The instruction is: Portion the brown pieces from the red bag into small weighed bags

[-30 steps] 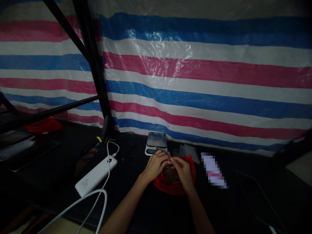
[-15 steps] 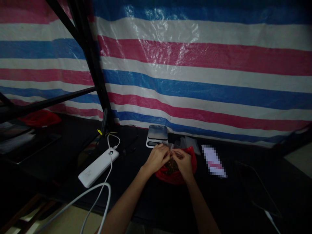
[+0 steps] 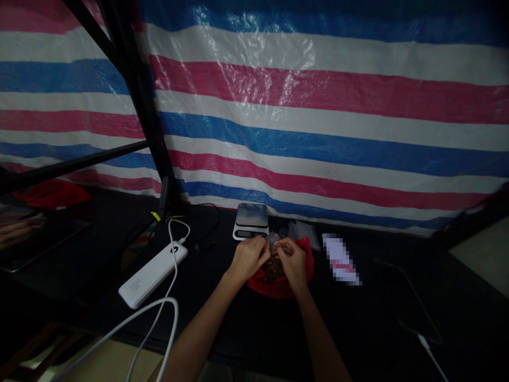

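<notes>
Near the middle of the dark surface (image 3: 246, 329), the left hand (image 3: 248, 257) and the right hand (image 3: 293, 260) meet, fingers pinched narrow on a small clear bag (image 3: 273, 240) held between them. Directly under the hands lies a red bag (image 3: 278, 287) open on brown bits (image 3: 272, 269). A digital scale (image 3: 251, 220) sits just beyond, a white power bank (image 3: 153, 275) with its cable (image 3: 159, 313) lies well to the left, and a striped tarp (image 3: 318, 106) hangs at the far side.
</notes>
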`<state>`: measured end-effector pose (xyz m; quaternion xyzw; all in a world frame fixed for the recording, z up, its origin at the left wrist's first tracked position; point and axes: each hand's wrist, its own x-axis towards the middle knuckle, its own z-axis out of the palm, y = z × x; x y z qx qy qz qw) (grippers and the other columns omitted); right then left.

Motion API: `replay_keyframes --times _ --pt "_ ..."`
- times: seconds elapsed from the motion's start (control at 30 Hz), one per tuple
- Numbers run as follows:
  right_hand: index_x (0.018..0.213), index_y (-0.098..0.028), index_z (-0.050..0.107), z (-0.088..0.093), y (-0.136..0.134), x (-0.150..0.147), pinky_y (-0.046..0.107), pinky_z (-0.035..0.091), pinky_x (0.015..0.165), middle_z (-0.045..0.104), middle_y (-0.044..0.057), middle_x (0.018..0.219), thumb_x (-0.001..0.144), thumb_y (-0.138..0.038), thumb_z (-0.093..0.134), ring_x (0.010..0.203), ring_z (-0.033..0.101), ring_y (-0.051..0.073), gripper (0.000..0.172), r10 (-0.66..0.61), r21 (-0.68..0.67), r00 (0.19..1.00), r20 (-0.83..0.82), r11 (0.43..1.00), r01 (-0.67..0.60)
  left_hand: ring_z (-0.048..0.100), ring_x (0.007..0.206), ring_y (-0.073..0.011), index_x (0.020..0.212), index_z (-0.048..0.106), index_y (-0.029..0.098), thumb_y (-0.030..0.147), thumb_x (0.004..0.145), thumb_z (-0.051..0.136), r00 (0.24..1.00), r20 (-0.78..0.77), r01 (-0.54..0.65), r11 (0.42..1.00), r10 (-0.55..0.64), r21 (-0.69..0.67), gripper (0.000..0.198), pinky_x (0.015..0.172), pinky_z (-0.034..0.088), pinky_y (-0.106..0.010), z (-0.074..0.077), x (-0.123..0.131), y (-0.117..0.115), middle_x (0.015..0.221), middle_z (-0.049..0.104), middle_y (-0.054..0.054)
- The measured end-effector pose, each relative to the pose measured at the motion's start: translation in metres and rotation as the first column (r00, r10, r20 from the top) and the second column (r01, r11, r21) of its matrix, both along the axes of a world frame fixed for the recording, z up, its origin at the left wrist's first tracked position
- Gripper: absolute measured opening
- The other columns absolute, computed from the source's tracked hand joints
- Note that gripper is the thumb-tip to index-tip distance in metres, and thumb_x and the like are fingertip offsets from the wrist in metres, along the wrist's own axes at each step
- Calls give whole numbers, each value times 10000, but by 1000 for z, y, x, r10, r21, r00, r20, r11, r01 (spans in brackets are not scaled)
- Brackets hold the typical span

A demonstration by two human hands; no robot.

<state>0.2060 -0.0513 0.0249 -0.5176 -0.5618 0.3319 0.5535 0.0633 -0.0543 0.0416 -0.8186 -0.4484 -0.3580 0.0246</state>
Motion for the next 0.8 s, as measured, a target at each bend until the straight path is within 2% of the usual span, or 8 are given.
replay_keyframes --times 0.2,0.3,0.4,0.53,0.6,0.67,0.73,0.8 --pt "869 -183 566 6 -2 2 246 505 531 648 40 756 669 -336 591 643 623 166 253 34 9 999 -18 999 -33 524 601 -118 741 522 166 221 826 382 990 -21 138 989 -139 -60 173 568 372 -220 0 6 -6 676 562 -18" --pt "857 -179 581 5 1 6 260 514 581 648 43 761 677 -318 582 693 629 173 228 15 4 997 -82 1000 -14 525 576 -115 730 554 169 267 828 389 986 52 163 975 -156 -149 216 557 371 -218 4 7 -10 657 578 -20" --pt "786 -191 559 4 3 10 270 520 567 646 27 742 660 -321 593 683 630 175 184 -33 -7 976 -216 999 32 531 547 -115 623 582 160 356 864 302 959 248 205 937 -134 -284 418 567 384 -219 9 6 -12 560 565 -26" --pt "711 -212 491 5 2 11 297 520 597 646 9 721 687 -354 573 681 630 173 165 30 22 947 -320 999 -24 447 349 -82 636 619 127 474 868 48 808 589 390 737 13 -552 707 416 353 -195 8 5 -8 396 484 -9" --pt "673 -214 464 6 0 9 303 513 626 653 13 752 702 -368 562 712 628 174 185 87 35 944 -318 996 -80 419 294 -79 683 616 102 555 831 40 735 672 490 612 93 -621 748 344 310 -191 5 4 -2 398 504 -16" --pt "645 -211 453 6 -1 7 294 503 637 654 9 758 694 -375 574 720 622 172 209 108 24 950 -294 994 -105 455 311 -91 706 603 88 627 791 99 678 720 549 549 149 -630 743 334 318 -192 1 4 5 433 539 -31" --pt "628 -207 451 6 -2 6 282 493 638 651 4 744 671 -368 602 715 617 172 225 124 5 961 -249 992 -126 503 376 -103 738 593 90 654 761 218 633 754 552 582 173 -597 678 364 356 -195 -3 4 12 495 575 -34" --pt "628 -203 459 6 -2 8 283 485 656 650 8 737 661 -349 615 726 616 178 217 161 -10 970 -181 986 -165 546 481 -115 782 593 104 610 743 371 603 781 504 682 162 -530 554 426 399 -201 -5 3 17 602 613 -34"
